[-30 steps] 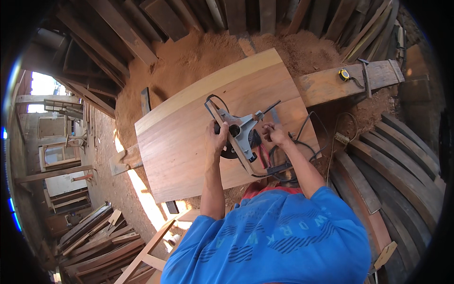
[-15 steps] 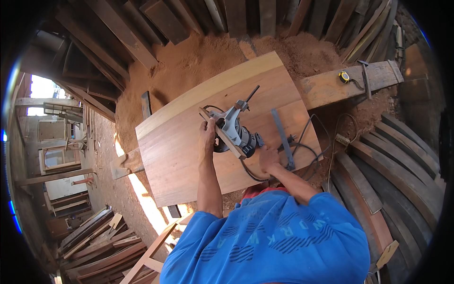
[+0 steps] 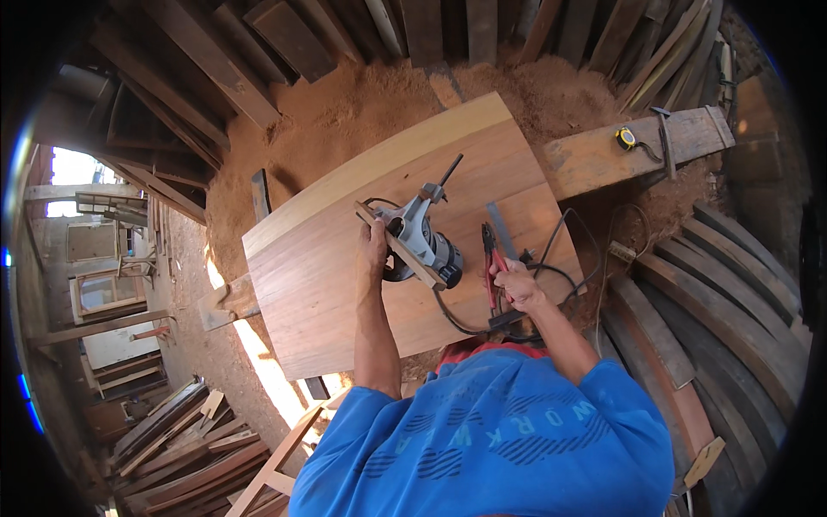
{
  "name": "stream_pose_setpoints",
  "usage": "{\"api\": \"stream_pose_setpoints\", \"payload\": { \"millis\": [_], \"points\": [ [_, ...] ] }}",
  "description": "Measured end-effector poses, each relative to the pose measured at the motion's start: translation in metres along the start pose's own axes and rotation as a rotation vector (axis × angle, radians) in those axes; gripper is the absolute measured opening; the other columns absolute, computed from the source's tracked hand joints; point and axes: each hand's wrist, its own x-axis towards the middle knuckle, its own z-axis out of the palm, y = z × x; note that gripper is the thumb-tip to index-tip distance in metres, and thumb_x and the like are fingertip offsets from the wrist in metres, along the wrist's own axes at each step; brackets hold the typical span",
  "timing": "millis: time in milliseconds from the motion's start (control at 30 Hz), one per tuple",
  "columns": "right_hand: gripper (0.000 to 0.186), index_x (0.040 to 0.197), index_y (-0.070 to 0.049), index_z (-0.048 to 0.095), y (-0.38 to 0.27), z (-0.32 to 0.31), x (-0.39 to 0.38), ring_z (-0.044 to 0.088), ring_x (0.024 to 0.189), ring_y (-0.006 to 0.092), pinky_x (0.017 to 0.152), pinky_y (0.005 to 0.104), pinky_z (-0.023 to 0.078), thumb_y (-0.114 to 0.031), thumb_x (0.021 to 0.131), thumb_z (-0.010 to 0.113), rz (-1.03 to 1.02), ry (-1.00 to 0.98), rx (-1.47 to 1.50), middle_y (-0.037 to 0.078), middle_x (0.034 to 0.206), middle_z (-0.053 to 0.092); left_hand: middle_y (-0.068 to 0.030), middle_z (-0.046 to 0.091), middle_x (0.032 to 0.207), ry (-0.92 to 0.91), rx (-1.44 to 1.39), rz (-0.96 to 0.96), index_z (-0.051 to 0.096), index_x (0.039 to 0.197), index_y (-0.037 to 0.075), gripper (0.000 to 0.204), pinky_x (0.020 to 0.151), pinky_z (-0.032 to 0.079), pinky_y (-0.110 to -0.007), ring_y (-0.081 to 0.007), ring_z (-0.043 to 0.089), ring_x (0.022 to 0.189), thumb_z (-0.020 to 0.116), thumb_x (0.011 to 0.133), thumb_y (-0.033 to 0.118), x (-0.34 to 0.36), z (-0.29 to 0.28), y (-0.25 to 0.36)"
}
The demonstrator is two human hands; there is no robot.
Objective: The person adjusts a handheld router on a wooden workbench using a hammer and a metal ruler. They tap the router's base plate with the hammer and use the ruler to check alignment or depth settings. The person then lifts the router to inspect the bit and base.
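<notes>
Red-handled pliers point(image 3: 491, 250) are clasped in the curled right hand point(image 3: 517, 287), over a wooden panel point(image 3: 319, 284). A grey power tool point(image 3: 420, 227) is held mid-panel by the left hand point(image 3: 373, 246), closed round the tool's wooden strip point(image 3: 413, 260). Beyond, a yellow tape measure point(image 3: 626, 137) is borne by a plank point(image 3: 590, 162).

Router point(image 3: 420, 234): matt metal base, plastic-looking motor housing
Strip point(image 3: 420, 266): bare wood, matt
Pliers point(image 3: 497, 258): dark metal head, smooth plastic-looking grips
Panel point(image 3: 319, 258): wood, smooth, slight sheen, grain visible
Bar point(image 3: 500, 226): metal-looking, matt
Cord point(image 3: 445, 314): smooth, rubber- or plastic-like sheath
Tape measure point(image 3: 625, 138): plastic-looking case
Beam point(image 3: 594, 161): worn wood, matt, scuffed
Shirt point(image 3: 482, 431): soft matt cloth, printed
Sawdust point(image 3: 362, 108): fine wood particles, matt
Planks point(image 3: 724, 306): rough-looking wood, dull, weathered
</notes>
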Motion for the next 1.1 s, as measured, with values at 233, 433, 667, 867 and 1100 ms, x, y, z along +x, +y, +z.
{"api": "stream_pose_setpoints", "payload": {
  "millis": [233, 433, 667, 867, 1100],
  "points": [
    [0.023, 0.119, -0.006, 0.059, -0.074, 0.037, -0.029, 0.07, 0.112, 0.0289, 0.099, 0.0463, 0.058, -0.004, 0.097, 0.064, 0.082, -0.375, 0.229, 0.015, 0.124, 0.067, -0.0102, 0.064, 0.077, -0.022, 0.034, -0.028, 0.063, 0.11, -0.002, 0.055, 0.059, 0.049, -0.036, -0.0208, 0.063, 0.065, 0.05, 0.101, 0.051, 0.009, 0.009, 0.008],
    [0.022, 0.117, -0.009, 0.059, -0.099, 0.039, -0.009, 0.071, 0.108, 0.0266, 0.098, 0.046, 0.059, -0.008, 0.096, 0.064, 0.127, -0.396, 0.117, 0.012, 0.119, 0.068, -0.0114, 0.065, 0.079, -0.005, 0.022, 0.023, 0.064, 0.108, -0.002, 0.052, 0.061, 0.05, -0.037, -0.021, 0.063, 0.067, 0.051, 0.102, 0.048, 0.012, 0.009, -0.004],
    [0.025, 0.121, -0.007, 0.058, -0.097, 0.048, -0.004, 0.073, 0.109, 0.0303, 0.094, 0.0481, 0.062, -0.007, 0.097, 0.064, 0.14, -0.422, 0.226, 0.016, 0.118, 0.071, -0.0113, 0.065, 0.08, -0.013, 0.007, 0.023, 0.062, 0.106, -0.001, 0.049, 0.065, 0.05, -0.037, -0.0222, 0.064, 0.072, 0.052, 0.103, 0.047, 0.002, 0.009, 0.006],
    [0.029, 0.122, -0.007, 0.057, -0.105, 0.024, -0.012, 0.071, 0.112, 0.0316, 0.089, 0.0503, 0.062, -0.009, 0.095, 0.064, 0.208, -0.439, 0.029, 0.018, 0.123, 0.067, -0.0085, 0.062, 0.079, -0.097, 0.037, 0.074, 0.061, 0.101, 0.003, 0.05, 0.06, 0.047, -0.035, -0.0195, 0.06, 0.068, 0.051, 0.102, 0.052, 0.015, -0.002, -0.003],
    [0.041, 0.122, -0.004, 0.056, -0.12, -0.012, -0.052, 0.069, 0.113, 0.0284, 0.085, 0.0411, 0.062, -0.007, 0.082, 0.063, 0.311, -0.361, -0.244, 0.018, 0.125, 0.065, -0.0004, 0.058, 0.083, -0.377, -0.096, 0.287, 0.063, 0.108, 0.003, 0.046, 0.065, 0.045, -0.031, -0.0134, 0.054, 0.076, 0.059, 0.097, 0.048, 0.06, -0.009, -0.035]
  ]
}}
